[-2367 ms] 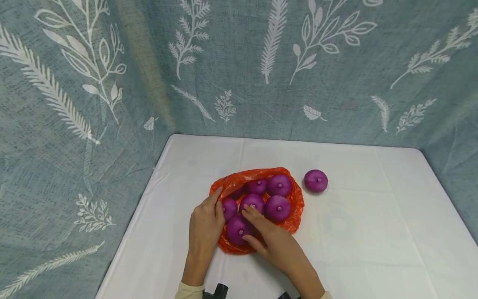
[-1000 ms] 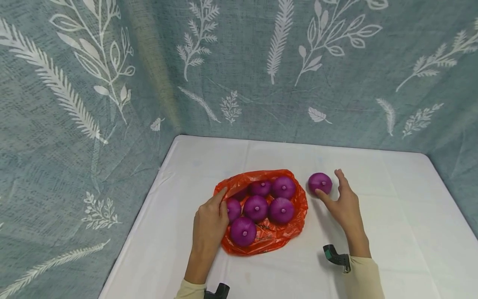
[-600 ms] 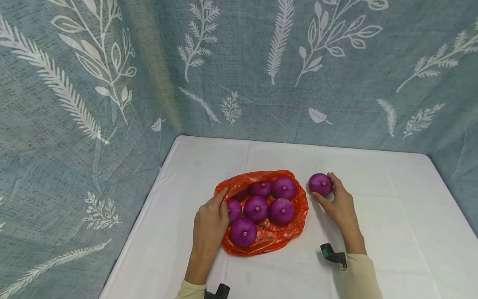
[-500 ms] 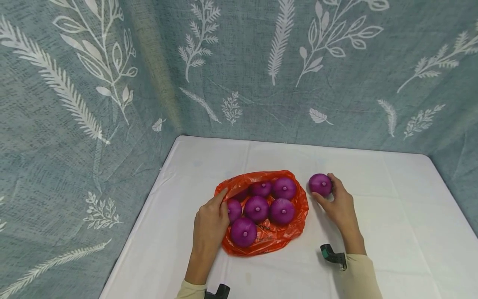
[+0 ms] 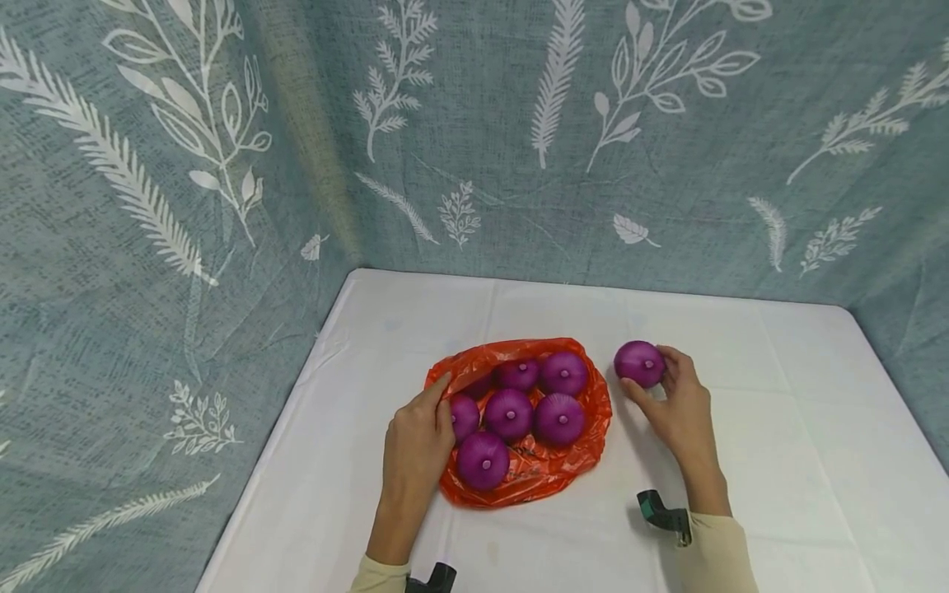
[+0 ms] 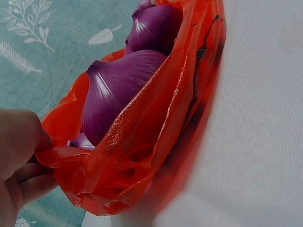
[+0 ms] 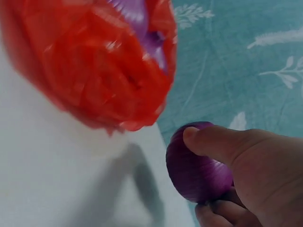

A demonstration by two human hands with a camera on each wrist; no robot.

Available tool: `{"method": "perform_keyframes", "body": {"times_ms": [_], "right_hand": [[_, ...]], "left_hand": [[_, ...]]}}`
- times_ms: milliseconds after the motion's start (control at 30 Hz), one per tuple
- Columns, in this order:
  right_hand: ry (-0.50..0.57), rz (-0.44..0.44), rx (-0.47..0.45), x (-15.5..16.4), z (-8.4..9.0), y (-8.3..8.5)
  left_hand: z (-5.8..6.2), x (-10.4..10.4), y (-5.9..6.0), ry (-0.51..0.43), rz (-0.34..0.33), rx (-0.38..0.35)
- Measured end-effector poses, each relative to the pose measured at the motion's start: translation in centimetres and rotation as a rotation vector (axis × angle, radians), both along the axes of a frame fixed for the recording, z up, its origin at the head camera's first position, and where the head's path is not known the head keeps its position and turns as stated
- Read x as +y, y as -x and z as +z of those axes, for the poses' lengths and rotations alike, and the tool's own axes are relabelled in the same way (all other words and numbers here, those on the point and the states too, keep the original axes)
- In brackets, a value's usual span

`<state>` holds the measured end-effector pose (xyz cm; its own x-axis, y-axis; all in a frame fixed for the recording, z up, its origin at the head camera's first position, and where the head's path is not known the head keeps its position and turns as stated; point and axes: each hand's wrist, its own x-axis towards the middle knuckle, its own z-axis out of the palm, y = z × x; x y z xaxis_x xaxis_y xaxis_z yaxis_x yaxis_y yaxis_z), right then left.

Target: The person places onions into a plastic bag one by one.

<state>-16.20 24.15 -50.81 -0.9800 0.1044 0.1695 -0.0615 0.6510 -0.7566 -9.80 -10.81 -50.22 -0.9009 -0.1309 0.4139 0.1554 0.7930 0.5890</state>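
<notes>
I count six onions in the red bag [image 5: 586,432] | left grip [image 5: 415,445] pinches its rim | right grip [image 5: 678,412] grasping last onion [image 5: 638,363], right of bag, not yet bagged

**White worktop with a bag of onions**

A worktop [image 5: 778,445] covered in a white cloth with faint fold creases fills the lower part of the head view. Its far edge and left edge meet a teal fabric backdrop. An open orange plastic bag [image 5: 578,449] lies flat on the cloth, left of the middle and closer to the near edge than the far one. Inside it sit six purple onions [image 5: 559,418], packed touching each other. One more purple onion [image 5: 638,363] is just right of the bag.
</notes>
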Motion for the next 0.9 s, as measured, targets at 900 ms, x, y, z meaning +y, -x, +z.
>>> {"method": "perform_keyframes", "body": {"times_ms": [900], "right_hand": [[0.02,0.189,0.201,-4.0,5.2,-5.6]], "left_hand": [[0.1,0.2,0.0,-0.012,0.006,-0.006]]}}
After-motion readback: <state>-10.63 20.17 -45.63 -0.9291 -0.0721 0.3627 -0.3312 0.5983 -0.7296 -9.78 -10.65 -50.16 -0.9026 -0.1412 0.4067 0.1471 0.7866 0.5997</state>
